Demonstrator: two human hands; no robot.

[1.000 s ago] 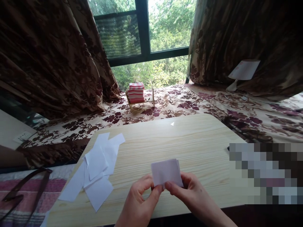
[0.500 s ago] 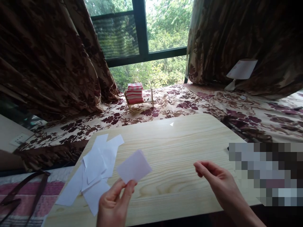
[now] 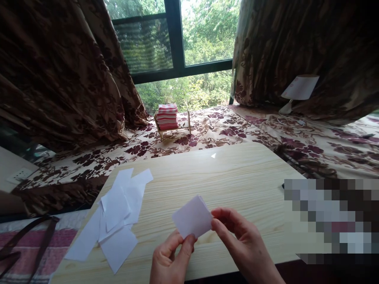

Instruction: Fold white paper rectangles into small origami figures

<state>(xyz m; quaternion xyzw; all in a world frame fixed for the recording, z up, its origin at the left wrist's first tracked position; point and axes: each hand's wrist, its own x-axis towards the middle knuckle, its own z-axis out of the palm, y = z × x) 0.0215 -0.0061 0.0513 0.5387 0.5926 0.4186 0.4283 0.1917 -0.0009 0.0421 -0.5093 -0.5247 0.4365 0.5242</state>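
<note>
A small folded white paper (image 3: 193, 216) is held just above the light wooden table (image 3: 237, 173) near its front edge. My left hand (image 3: 170, 260) pinches the paper's lower corner between thumb and forefinger. My right hand (image 3: 241, 244) grips its right edge with thumb and fingertips. A loose pile of white paper pieces (image 3: 115, 215) lies on the table to the left of both hands.
A tiny white paper scrap (image 3: 213, 156) lies near the table's far edge. Beyond it, a floral cloth (image 3: 237, 130) carries a small wooden rack with striped red-and-white fabric (image 3: 168, 117). A white lamp (image 3: 297, 90) stands at the right, and a brown strap (image 3: 26, 240) at the left.
My left hand carried the paper out to the left alone, then brought it back to the middle. My right hand let go, swung right, and now grips the paper's right edge again.
</note>
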